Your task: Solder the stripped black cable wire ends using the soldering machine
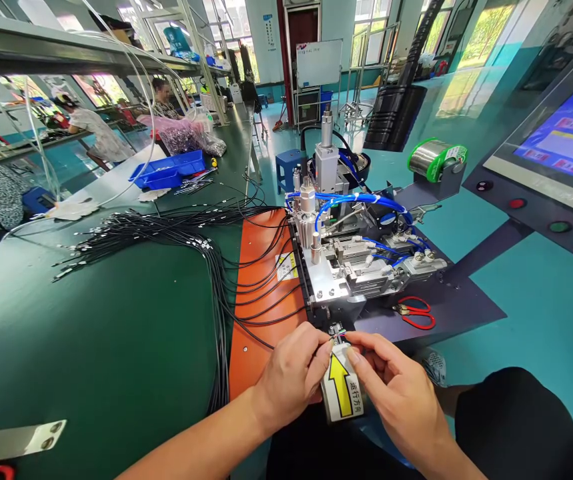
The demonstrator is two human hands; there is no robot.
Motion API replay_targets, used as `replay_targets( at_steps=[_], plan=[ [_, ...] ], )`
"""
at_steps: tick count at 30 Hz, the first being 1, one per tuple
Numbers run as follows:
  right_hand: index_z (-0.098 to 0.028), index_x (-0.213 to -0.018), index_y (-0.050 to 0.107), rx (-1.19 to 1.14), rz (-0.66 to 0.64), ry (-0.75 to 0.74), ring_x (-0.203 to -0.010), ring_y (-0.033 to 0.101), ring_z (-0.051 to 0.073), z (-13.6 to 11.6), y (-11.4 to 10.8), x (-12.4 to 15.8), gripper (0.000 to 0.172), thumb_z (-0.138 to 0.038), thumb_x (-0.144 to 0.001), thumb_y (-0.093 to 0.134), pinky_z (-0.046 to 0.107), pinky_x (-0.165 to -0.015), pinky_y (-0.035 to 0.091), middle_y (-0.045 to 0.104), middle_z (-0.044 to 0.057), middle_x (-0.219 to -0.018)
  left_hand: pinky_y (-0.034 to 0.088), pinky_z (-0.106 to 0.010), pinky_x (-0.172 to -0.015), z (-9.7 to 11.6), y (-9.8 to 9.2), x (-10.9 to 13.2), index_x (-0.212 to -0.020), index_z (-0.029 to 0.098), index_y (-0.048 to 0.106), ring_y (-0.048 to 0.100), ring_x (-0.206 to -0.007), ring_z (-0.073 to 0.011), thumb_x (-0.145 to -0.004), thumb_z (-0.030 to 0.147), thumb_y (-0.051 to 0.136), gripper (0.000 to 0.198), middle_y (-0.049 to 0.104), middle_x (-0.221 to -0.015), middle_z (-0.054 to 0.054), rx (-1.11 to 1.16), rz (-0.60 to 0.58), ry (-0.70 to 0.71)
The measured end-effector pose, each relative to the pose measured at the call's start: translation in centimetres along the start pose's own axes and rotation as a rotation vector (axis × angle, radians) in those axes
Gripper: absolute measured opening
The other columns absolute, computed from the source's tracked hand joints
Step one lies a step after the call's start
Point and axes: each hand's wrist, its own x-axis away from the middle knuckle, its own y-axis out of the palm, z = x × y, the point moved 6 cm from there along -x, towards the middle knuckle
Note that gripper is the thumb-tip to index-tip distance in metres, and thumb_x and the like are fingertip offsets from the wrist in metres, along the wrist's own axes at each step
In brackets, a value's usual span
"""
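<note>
My left hand (291, 367) is closed, thumb and forefinger pinched on the end of a thin black cable (259, 337) that runs in from the left. Opposite it, my right hand (399, 383) pinches fine coloured wires (340, 334) at the cable's tip. Both sets of fingertips meet over a small metal fixture (337, 328) at the machine's front. Just below them is a white label with a yellow arrow (339, 387). The exact grip on the wire ends is too small to make out.
Black cables (166, 230) lie bundled on the green table (131, 340) and across an orange panel (259, 260). Right of the machine (356, 253) are red-handled scissors (419, 312), a solder spool (436, 160) and a control screen (566, 133). Blue bins (171, 172) stand farther back; people sit left.
</note>
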Motion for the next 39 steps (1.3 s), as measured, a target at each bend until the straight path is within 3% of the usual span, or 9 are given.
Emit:
replay_targets(
  at_steps=[3,7,13,15,17,20,22,29,39],
  plan=[
    [-0.024,-0.110,0.066,0.049,0.026,-0.048,-0.079,0.065,0.020,-0.6,0.1,0.0,0.028,-0.045,-0.094,0.056,0.027,-0.067,0.053,0.069,0.005,-0.094,0.045,-0.026,-0.066,0.0,0.0,0.0,-0.092,0.017,0.061,0.056,-0.074,-0.0149,-0.100,0.027,0.044,0.021,0.059,-0.080,-0.004,0.003,0.003,-0.007],
    [-0.022,-0.091,0.065,0.204,0.113,-0.251,-0.070,0.060,0.017,-2.1,0.6,-0.2,0.020,-0.036,-0.097,0.052,0.028,-0.065,0.049,0.064,0.004,-0.083,0.044,-0.026,-0.065,0.0,0.0,0.0,-0.089,0.017,0.061,0.055,-0.072,-0.0146,-0.100,0.027,0.044,0.023,0.059,-0.079,-0.003,0.000,-0.001,-0.017],
    [-0.021,-0.093,0.063,0.292,0.145,-0.449,-0.073,0.059,0.018,-2.1,1.8,-0.1,0.015,-0.027,-0.098,0.049,0.030,-0.071,0.046,0.060,0.004,-0.083,0.045,-0.026,-0.065,-0.1,0.1,0.0,-0.090,0.018,0.061,0.056,-0.072,-0.0144,-0.101,0.028,0.043,0.024,0.059,-0.080,-0.003,0.013,-0.004,-0.020],
    [-0.021,-0.091,0.064,0.250,0.116,-0.371,-0.073,0.059,0.018,-1.7,1.5,-0.3,0.017,-0.031,-0.097,0.051,0.030,-0.070,0.046,0.062,0.004,-0.083,0.045,-0.026,-0.066,-0.1,0.2,0.0,-0.090,0.017,0.060,0.056,-0.072,-0.0145,-0.101,0.027,0.043,0.023,0.059,-0.079,-0.003,0.006,-0.009,-0.014],
    [-0.021,-0.089,0.065,0.151,0.077,-0.183,-0.072,0.059,0.018,-0.9,0.7,-0.8,0.020,-0.038,-0.095,0.055,0.029,-0.066,0.046,0.063,0.003,-0.081,0.044,-0.027,-0.066,-0.2,0.2,0.0,-0.090,0.017,0.059,0.055,-0.072,-0.0146,-0.101,0.027,0.042,0.023,0.058,-0.079,-0.003,-0.009,-0.013,-0.007],
    [-0.021,-0.099,0.066,-0.111,-0.001,0.074,-0.073,0.058,0.017,0.0,-0.2,-1.6,0.027,-0.046,-0.090,0.063,0.027,-0.064,0.046,0.065,0.002,-0.083,0.043,-0.027,-0.067,-0.2,0.4,0.1,-0.090,0.018,0.058,0.055,-0.073,-0.0146,-0.101,0.027,0.041,0.022,0.058,-0.080,-0.003,-0.024,-0.027,-0.003],
    [-0.020,-0.106,0.066,-0.261,-0.068,0.135,-0.073,0.057,0.015,0.0,-0.1,-2.0,0.032,-0.046,-0.087,0.067,0.025,-0.063,0.046,0.064,0.001,-0.083,0.043,-0.027,-0.067,-0.2,0.4,0.1,-0.092,0.017,0.058,0.055,-0.073,-0.0147,-0.101,0.027,0.041,0.022,0.058,-0.081,-0.003,-0.021,-0.037,-0.002],
    [-0.019,-0.102,0.069,-0.392,-0.179,0.164,-0.065,0.050,0.010,0.1,0.8,-2.5,0.028,-0.043,-0.086,0.070,0.021,-0.056,0.037,0.061,-0.002,-0.076,0.043,-0.027,-0.067,0.1,0.3,0.0,-0.092,0.016,0.060,0.054,-0.072,-0.0144,-0.101,0.025,0.043,0.021,0.058,-0.080,-0.003,-0.009,-0.032,0.024],
    [-0.017,-0.090,0.068,-0.306,-0.232,0.112,-0.063,0.043,0.009,0.0,0.6,-2.9,0.026,-0.043,-0.089,0.068,0.021,-0.056,0.035,0.055,-0.003,-0.072,0.041,-0.026,-0.065,0.1,0.4,0.1,-0.092,0.017,0.059,0.053,-0.071,-0.0141,-0.101,0.025,0.043,0.020,0.058,-0.080,-0.003,-0.028,-0.040,0.038]
  ],
)
